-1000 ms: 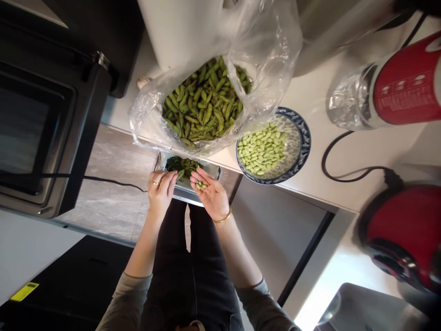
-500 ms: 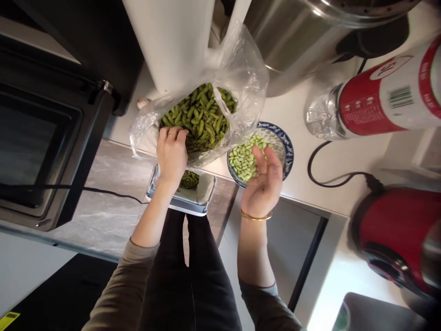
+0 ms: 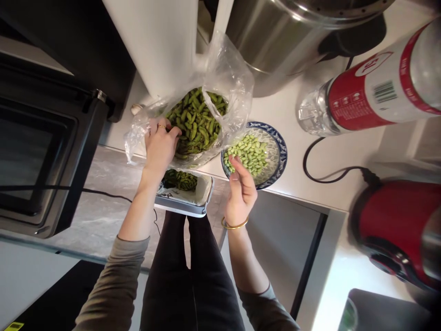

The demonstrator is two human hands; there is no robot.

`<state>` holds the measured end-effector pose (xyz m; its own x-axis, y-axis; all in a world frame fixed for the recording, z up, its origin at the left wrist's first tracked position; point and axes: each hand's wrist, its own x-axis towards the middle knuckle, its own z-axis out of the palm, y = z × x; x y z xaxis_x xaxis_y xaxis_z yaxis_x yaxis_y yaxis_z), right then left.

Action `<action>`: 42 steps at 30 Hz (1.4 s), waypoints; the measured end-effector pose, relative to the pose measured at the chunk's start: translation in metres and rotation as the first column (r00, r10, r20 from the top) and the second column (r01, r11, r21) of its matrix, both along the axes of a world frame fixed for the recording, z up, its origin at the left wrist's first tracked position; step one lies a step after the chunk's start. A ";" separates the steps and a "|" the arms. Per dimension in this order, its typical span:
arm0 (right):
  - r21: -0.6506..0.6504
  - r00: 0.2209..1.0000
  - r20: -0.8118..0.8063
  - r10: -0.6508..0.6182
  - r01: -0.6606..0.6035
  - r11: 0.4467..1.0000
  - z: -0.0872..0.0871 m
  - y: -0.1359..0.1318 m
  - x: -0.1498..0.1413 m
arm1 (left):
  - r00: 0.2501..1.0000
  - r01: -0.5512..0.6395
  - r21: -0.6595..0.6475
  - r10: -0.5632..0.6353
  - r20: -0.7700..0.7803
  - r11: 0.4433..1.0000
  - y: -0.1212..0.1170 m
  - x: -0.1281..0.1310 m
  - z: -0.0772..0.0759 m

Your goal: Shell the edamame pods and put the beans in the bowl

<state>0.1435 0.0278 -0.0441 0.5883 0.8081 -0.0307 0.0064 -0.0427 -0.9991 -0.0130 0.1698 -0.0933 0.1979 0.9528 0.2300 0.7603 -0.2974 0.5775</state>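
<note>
- Green pods (image 3: pixel 198 124) lay in a clear plastic bag (image 3: pixel 232 87) on the worktop (image 3: pixel 296 170).
- The left hand (image 3: pixel 161 143) was at the pods' edge; whether its grip had closed on any could not be told.
- The right hand (image 3: pixel 240 195), grip loosely parted, hung beside the plate (image 3: pixel 281 156) of shelled beans (image 3: pixel 253 151).

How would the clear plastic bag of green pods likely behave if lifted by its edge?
The plastic bag would probably flop and fold, since its thin film is creased and crumpled. The many green pods likely make it bottom-heavy. With its mouth wide open, some pods could spill if it tilts.
</note>
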 end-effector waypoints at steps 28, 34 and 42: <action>-0.142 0.773 -0.627 0.097 -0.235 0.961 -0.012 -0.008 -0.032 | 0.949 0.314 -0.095 -0.312 0.037 0.945 -0.126 0.006 0.053; -0.265 0.729 -0.684 -0.007 -0.240 0.934 -0.023 -0.023 -0.044 | 0.914 0.246 -0.152 -0.282 -0.293 0.957 -0.149 -0.005 0.038; -0.265 0.788 -0.614 -0.048 -0.148 0.953 -0.034 -0.042 -0.066 | 0.975 0.074 -0.274 -0.127 -0.180 0.959 -0.183 0.001 0.010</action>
<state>0.0778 -0.0143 -0.0786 0.3254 0.7325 -0.5980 -0.5853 -0.3406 -0.7358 -0.0120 -0.0129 -0.0833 0.3114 0.9469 -0.0797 0.8395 -0.2348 0.4900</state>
